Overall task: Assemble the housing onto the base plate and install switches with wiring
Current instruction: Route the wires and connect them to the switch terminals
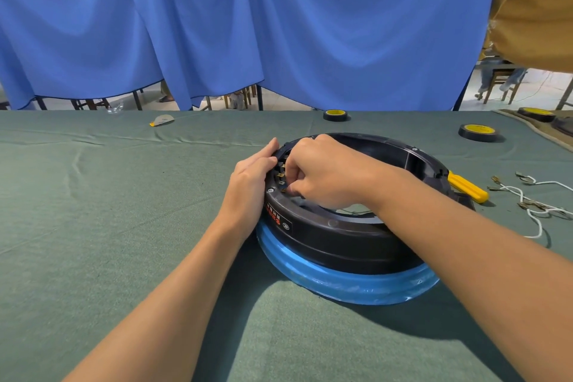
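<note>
Left hand (pixel 251 177) presses flat against the housing's (pixel 341 239) left edge, center frame. Right hand (pixel 322 174) curls over the switches (pixel 280 172); hold hidden. Green tablecloth (pixel 108 211) spreads left.

Probably a workshop: cloth-covered bench (pixel 93 226), tape rolls (pixel 478 132), blue curtain (pixel 248 25).

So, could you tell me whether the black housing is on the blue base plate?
On: the black housing sits on the blue base plate, whose rim shows beneath it.

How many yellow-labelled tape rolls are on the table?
3: far tape roll beyond the housing; right tape roll nearer, on the green cloth; mat tape roll on the brown mat. A dark object beside it may be another.
</note>
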Demonstrator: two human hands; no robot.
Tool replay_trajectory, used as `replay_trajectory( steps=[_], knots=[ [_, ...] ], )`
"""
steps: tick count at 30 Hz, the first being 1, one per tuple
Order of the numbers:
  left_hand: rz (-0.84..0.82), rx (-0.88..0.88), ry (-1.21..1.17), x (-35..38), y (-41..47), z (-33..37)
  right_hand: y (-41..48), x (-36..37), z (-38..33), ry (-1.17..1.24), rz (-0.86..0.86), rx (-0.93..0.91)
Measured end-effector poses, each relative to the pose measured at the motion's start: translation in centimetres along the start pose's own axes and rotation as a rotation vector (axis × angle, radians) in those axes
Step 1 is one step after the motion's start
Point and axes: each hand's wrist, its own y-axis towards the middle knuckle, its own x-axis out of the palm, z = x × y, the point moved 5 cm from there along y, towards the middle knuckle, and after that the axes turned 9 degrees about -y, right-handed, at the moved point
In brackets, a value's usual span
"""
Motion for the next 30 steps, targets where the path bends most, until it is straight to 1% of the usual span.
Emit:
replay_trajectory(
  steps=[2, 3, 4, 6, 7, 9, 11, 14, 30],
  knots=[
    [0.027, 0.025, -0.005, 0.0, -0.3, -0.1, 0.0, 0.0, 0.0, 0.016, -0.002, 0.008],
    [0.080, 0.060, 0.039, -0.2, -0.6, 0.1, 0.0, 0.0, 0.1, 0.029, -0.003, 0.013],
    [0.175, 0.110, 0.138, -0.6, -1.1, 0.3, -0.1, 0.0, 0.1, 0.045, -0.004, 0.017],
    [0.427, 0.207, 0.396, -1.6, -2.5, 1.3, -0.2, 0.0, 0.2, 0.072, -0.010, 0.020],
    [0.523, 0.222, 0.505, -1.8, -3.2, 1.7, -0.2, 0.0, 0.3, 0.087, -0.013, 0.022],
    [0.604, 0.215, 0.636, -1.9, -4.0, 2.2, -0.3, -0.1, 0.6, 0.125, -0.016, 0.034],
    [0.616, 0.227, 0.674, -1.8, -4.3, 2.4, -0.4, -0.2, 1.0, 0.161, -0.018, 0.043],
    [0.614, 0.250, 0.663, -1.8, -4.7, 2.3, -0.4, -0.1, 1.1, 0.178, -0.016, 0.039],
    [0.576, 0.306, 0.641, -1.8, -4.6, 2.4, -0.2, -0.2, 0.7, 0.146, 0.040, 0.027]
  ],
)
